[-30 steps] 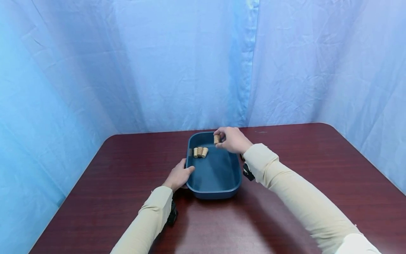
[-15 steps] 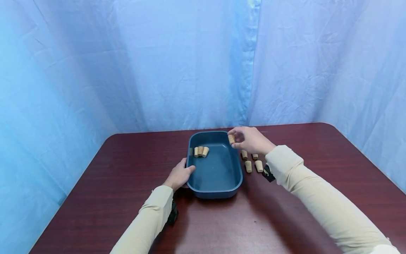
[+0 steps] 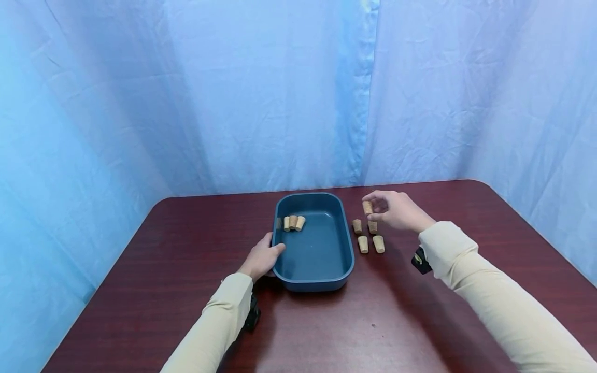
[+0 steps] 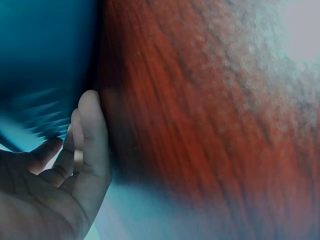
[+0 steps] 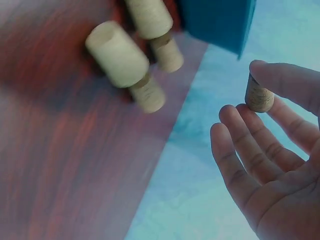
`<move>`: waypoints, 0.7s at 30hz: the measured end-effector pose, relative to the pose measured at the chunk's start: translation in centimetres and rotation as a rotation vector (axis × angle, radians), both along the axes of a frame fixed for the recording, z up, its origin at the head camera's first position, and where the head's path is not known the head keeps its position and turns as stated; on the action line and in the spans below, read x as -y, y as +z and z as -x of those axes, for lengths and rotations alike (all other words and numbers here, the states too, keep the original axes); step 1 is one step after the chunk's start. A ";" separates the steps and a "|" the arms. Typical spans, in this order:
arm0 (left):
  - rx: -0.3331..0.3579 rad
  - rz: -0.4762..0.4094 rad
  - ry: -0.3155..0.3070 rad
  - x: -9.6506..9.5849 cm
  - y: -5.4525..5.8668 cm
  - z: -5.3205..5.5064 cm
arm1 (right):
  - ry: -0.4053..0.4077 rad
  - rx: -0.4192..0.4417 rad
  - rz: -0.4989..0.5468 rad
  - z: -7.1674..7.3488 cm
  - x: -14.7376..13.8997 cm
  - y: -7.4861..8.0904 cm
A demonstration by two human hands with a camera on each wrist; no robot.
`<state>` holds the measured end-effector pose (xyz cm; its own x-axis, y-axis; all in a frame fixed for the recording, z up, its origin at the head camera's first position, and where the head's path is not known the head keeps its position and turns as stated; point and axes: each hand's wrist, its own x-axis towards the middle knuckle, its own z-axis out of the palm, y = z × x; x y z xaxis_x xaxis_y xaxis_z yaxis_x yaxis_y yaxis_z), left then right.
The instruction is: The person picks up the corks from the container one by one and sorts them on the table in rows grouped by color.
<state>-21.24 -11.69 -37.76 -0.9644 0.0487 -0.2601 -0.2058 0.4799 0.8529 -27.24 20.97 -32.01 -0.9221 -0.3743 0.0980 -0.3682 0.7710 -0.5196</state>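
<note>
Curtain (image 3: 270, 93): pale blue cloth, creased, cut off above. Worktop (image 3: 210, 228): dark red wood grain, rounded far corners. Tray (image 3: 313, 259): blue, smooth, round-cornered. Left hand (image 3: 262, 257): pinches the tray's left wall, thumb over rim; outer fingers, largely hidden from the head camera, show in the left wrist view. Right hand (image 3: 395, 209): pinches one speckled cork (image 3: 367, 207) above the worktop. Tapered corks: three (image 3: 293, 223) inside tray, four (image 3: 378, 244) beside it, blurred in right wrist view.
</note>
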 end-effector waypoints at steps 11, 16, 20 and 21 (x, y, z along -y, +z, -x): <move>-0.003 -0.007 0.000 -0.1 -0.1 -0.1 | -0.053 -0.008 -0.025 0.0 -3.2 -2.4; 0.000 -0.007 0.003 -0.2 -0.1 -0.1 | -0.081 0.018 -0.040 0.1 -4.0 -3.4; -0.001 -0.003 0.008 -0.1 -0.1 -0.1 | -0.095 0.038 -0.058 0.5 -4.5 -4.1; -0.001 -0.002 0.009 -0.1 -0.2 -0.1 | -0.098 0.045 -0.061 0.5 -4.7 -4.2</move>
<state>-21.17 -11.61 -37.93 -0.9650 0.0411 -0.2589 -0.2089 0.4760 0.8543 -27.78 25.63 -36.18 -0.9575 -0.2863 0.0358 -0.2672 0.8329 -0.4847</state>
